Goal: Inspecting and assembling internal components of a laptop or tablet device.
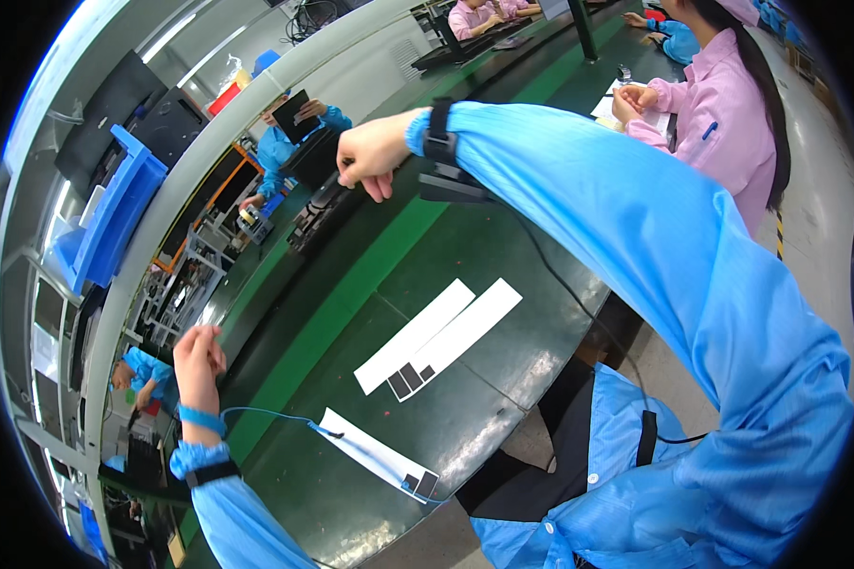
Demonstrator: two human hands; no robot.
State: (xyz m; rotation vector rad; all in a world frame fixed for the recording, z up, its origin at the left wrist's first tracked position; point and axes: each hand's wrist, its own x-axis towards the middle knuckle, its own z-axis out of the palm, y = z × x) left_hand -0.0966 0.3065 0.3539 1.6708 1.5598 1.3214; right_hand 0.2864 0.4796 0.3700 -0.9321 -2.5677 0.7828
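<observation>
My left hand (199,365) is raised at the left above the table's far side, fingers curled in, with nothing seen in them. A blue wrist strap (202,418) circles that wrist, and its thin cord runs across a white strip (375,453) bearing dark squares at one end. Further off, my right hand (375,156) hangs in the air, its fingers bent downward and nothing visible in them. Below it, apart from both hands, two more white strips (417,334) (470,327) lie side by side on the green table (351,332). Several small black squares (405,381) sit at their near end.
A person in pink (731,123) sits at the right of the bench, and a person in blue (275,152) works opposite with a dark panel (299,116). Blue bins (114,213) stand on the left shelf. A black cable (560,275) hangs below my right arm.
</observation>
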